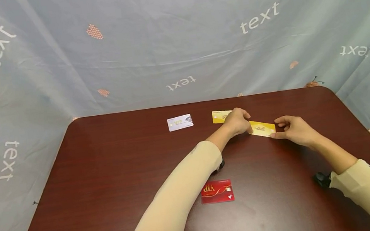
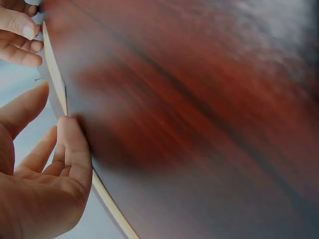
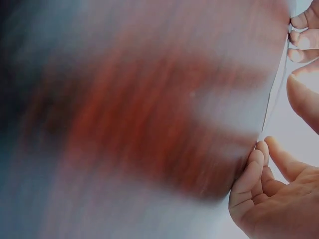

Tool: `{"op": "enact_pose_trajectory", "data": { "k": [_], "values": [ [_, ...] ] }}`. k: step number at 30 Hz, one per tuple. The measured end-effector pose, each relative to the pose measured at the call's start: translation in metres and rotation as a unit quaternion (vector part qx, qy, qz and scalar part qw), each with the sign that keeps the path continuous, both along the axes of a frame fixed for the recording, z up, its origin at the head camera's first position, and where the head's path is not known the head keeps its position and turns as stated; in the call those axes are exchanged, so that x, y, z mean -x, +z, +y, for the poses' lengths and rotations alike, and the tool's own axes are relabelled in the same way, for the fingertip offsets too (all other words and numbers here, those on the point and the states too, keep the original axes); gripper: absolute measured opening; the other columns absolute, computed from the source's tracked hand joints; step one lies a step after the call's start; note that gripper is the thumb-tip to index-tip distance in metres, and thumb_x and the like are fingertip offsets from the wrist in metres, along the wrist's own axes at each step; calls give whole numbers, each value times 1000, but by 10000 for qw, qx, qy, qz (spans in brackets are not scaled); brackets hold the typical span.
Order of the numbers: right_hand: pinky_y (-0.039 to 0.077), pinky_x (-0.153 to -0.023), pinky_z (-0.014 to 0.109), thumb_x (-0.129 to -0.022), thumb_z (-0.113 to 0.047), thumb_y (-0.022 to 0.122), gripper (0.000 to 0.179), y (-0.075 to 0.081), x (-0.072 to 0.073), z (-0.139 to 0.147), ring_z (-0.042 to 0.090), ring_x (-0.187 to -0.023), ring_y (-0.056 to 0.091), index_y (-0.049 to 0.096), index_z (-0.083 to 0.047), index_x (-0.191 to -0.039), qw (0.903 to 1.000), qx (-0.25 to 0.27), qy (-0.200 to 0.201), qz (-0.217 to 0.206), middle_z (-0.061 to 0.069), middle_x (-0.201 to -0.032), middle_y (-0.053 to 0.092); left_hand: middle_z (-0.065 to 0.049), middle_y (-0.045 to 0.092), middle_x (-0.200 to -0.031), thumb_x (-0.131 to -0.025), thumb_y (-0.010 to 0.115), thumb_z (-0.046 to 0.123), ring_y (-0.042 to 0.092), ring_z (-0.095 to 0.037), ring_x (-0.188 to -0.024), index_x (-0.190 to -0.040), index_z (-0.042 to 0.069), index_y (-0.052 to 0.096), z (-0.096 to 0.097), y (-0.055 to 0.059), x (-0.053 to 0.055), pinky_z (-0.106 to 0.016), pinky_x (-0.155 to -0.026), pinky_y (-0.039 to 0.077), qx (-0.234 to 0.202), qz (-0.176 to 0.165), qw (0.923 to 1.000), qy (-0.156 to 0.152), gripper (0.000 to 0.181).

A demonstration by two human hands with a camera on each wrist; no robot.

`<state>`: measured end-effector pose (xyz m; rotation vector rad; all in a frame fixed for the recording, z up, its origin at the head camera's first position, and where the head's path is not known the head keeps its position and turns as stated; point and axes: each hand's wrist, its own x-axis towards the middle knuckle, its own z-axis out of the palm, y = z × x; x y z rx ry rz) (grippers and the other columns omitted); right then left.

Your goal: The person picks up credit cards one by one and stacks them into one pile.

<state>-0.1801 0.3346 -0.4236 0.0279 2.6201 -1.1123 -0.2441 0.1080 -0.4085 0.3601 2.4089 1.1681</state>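
A yellow card (image 1: 262,128) with printed lettering lies between the two hands, tilted slightly. The left hand (image 1: 237,121) touches its left end with the thumb, the index finger held apart from it. In the left wrist view, a gap shows between that thumb and the raised finger of the left hand (image 2: 55,184). The right hand (image 1: 297,130) holds the card's right end, thumb at the lower corner and index finger close to the upper one. Behind the left hand, a second yellow card (image 1: 221,116) is partly covered. The wrist views show the held card only edge-on.
A white card (image 1: 180,122) lies farther left near the table's back edge. Nearer the body, a red card (image 1: 217,191) rests partly beneath the view of the left sleeve (image 1: 178,198). The brown table (image 1: 108,172) meets a grey patterned curtain (image 1: 168,43) behind.
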Motion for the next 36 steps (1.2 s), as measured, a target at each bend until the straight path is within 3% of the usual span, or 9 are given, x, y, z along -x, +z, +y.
{"op": "enact_pose_trajectory", "data": {
  "k": [5,11,22,29,36],
  "values": [
    [48,-85,35,-92,-25,83,72,-1,3,-2,35,-108,52,50,12,-145,9999,-109,52,66,29,-134,52,-3,69,-129,-84,88,8,65,-24,-109,-132,11,71,3,-2,2,-31,-81,55,460,90,9988,-113,50],
    [47,-86,39,-92,-21,83,66,0,5,-4,35,-106,52,53,12,-141,9998,-175,110,79,28,-130,53,-3,70,-124,-84,88,9,65,-20,-100,-130,11,71,4,-1,2,-30,-77,53,654,236,9973,-250,49],
    [46,-84,35,-92,-17,83,60,2,7,-4,33,-102,52,54,14,-134,9996,-209,184,53,27,-124,55,-1,70,-125,-84,89,11,64,-20,-111,-130,11,71,6,0,2,-29,-86,52,852,381,9949,-375,49],
    [48,-80,27,-91,-15,84,59,3,6,-7,33,-103,54,53,14,-132,9999,-96,34,-21,26,-122,56,0,70,-120,-84,88,11,63,-19,-104,-127,11,71,4,0,2,-30,-83,52,857,434,9942,-483,46],
    [51,-70,20,-86,-10,87,60,2,5,-8,26,-93,58,53,14,-129,9995,261,-145,83,18,-107,62,-2,68,-118,-83,88,6,59,-16,-97,-125,8,68,4,-2,1,-27,-84,51,712,552,9946,-511,46]
  ]
}}
